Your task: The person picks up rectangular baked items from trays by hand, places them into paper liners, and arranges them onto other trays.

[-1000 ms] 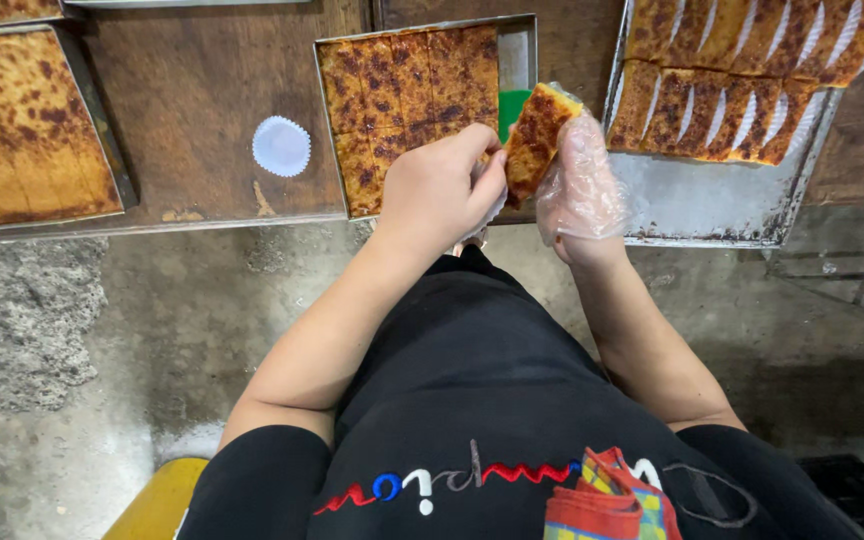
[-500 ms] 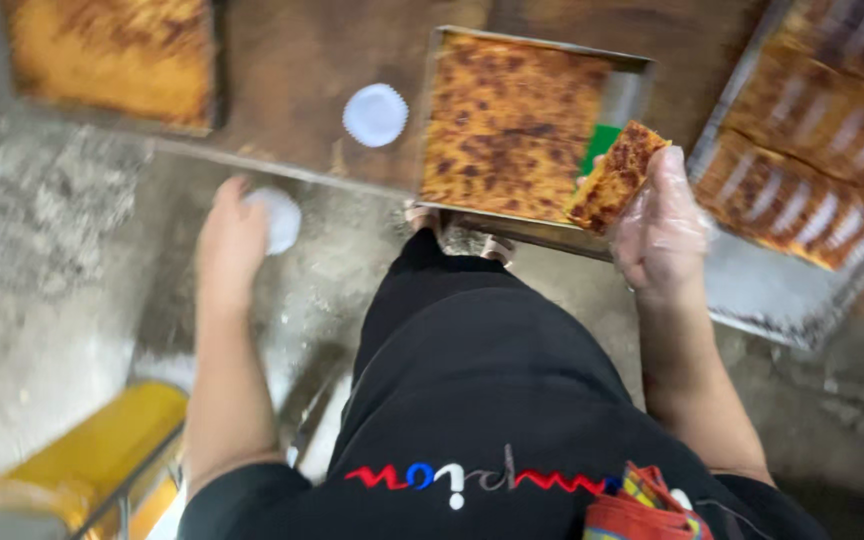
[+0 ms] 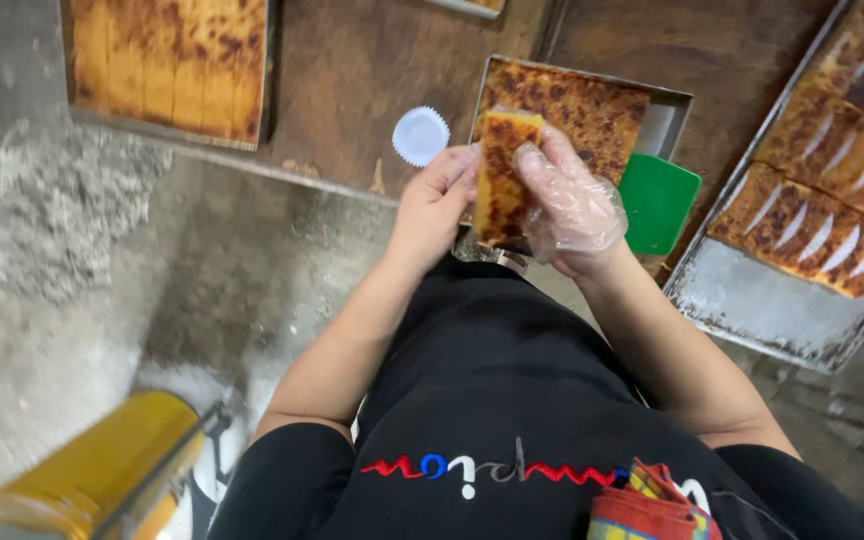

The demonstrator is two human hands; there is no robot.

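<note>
Between the 2 hands, just above the person's black apron, a slice of browned cake (image 3: 500,175) is standing nearly upright, its long axis running away from the body toward the table. The right hand (image 3: 567,205), wearing a clear plastic glove, is gripping the slice from its right side, fingers curled over the top edge and thumb hidden behind. The bare left hand (image 3: 439,195) is touching the slice's left edge with its fingertips (image 3: 464,172) pressed lightly together, so the slice is lying to the right of those fingers and both hands are equally near it.

Directly behind the slice, a small metal tray (image 3: 667,112) is holding a slab of the same browned cake, with a green scraper (image 3: 658,200) lying at its right edge. A white paper cup liner (image 3: 421,135) is sitting on the wooden table (image 3: 352,80) just left of that tray. Farther left, another tray of cake (image 3: 167,60) is resting, and at far right a large tray (image 3: 752,310) is carrying rows of cut slices. Down by the floor, a yellow can (image 3: 102,470) is showing.
</note>
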